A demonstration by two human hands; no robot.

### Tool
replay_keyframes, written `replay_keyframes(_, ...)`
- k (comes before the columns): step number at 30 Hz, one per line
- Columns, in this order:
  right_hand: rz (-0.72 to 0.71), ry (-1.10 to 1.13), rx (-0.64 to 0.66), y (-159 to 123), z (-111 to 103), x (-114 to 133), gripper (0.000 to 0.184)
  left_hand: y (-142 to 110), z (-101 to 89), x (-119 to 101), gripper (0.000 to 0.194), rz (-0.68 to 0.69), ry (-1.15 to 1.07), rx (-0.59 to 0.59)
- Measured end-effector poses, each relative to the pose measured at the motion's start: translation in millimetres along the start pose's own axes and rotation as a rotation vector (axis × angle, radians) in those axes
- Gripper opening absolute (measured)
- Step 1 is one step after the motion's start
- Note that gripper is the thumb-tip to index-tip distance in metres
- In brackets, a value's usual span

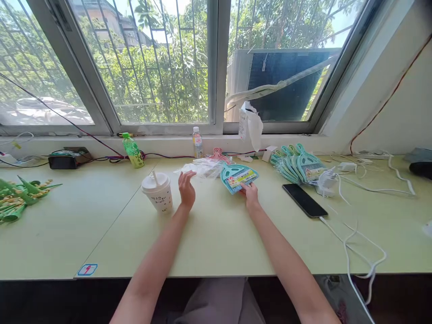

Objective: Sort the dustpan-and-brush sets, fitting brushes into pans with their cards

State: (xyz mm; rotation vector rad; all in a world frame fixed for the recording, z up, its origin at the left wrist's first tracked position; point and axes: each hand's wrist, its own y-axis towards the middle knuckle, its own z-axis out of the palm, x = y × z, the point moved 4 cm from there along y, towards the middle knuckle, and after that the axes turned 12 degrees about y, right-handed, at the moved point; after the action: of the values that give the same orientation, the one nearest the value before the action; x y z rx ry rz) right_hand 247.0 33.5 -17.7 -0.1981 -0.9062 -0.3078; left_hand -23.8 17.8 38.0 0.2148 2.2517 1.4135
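Note:
My right hand grips the lower edge of a teal fan-shaped piece that looks like a mini dustpan set, with a yellow and blue printed card on its front. My left hand is raised beside the white lidded cup, its fingers loosely extended and nothing in them. Clear plastic bags lie just beyond, between the two hands. A pink piece of similar shape shows behind the bags, partly covered. Further right, several more teal sets are stacked in a leaning row.
A black phone lies right of my right hand, its white cable trailing over the table edge. Bottles and a tissue pack are along the window side. Green and yellow pieces are piled at far left.

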Motion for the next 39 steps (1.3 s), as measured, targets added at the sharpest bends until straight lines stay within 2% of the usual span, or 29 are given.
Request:
replay_keyframes(4,-0.041,0.003,-0.084,6,-8,4,0.036,-13,25.9,-7,0.049,0.094,0.082,0.401)
replay_keyframes(5,-0.066,-0.008,-0.105,7,-10,6,0.036,-16,31.4,-4,0.047,0.077,0.112,0.483)
replay_keyframes(7,-0.118,-0.033,-0.126,8,-12,12,0.036,-19,37.5,5,0.042,-0.007,0.182,0.563)
replay_keyframes(11,-0.124,-0.061,-0.045,6,-9,20,0.036,-17,35.7,9,0.026,-0.15,0.285,0.51)
replay_keyframes(14,-0.044,-0.104,0.067,3,-1,20,0.032,-17,34.8,-3,0.035,-0.119,0.308,0.463)
replay_keyframes(16,0.008,-0.141,0.134,-1,5,18,0.03,-21,38.5,-10,0.034,-0.074,0.306,0.488)
replay_keyframes(18,0.049,-0.176,0.185,-6,10,16,0.03,-27,44.4,-13,0.024,-0.067,0.29,0.558)
replay_keyframes(21,0.12,-0.217,0.236,-11,16,13,0.029,-30,47.9,-4,0.011,-0.145,0.272,0.591)
replay_keyframes(27,0.256,-0.284,0.309,-13,15,7,0.031,-14,29.4,37,0.011,-0.482,0.308,0.328)
replay_keyframes(29,0.272,-0.298,0.315,-11,13,5,0.03,-10,25.6,46,0.011,-0.54,0.255,0.261)
replay_keyframes(33,0.252,-0.263,0.259,-9,11,0,0.03,-9,28.8,40,0.01,-0.471,0.071,0.22)
replay_keyframes(39,0.28,-0.175,0.304,-18,23,-13,0.035,-12,30.8,-7,0.011,-0.194,-0.035,0.245)
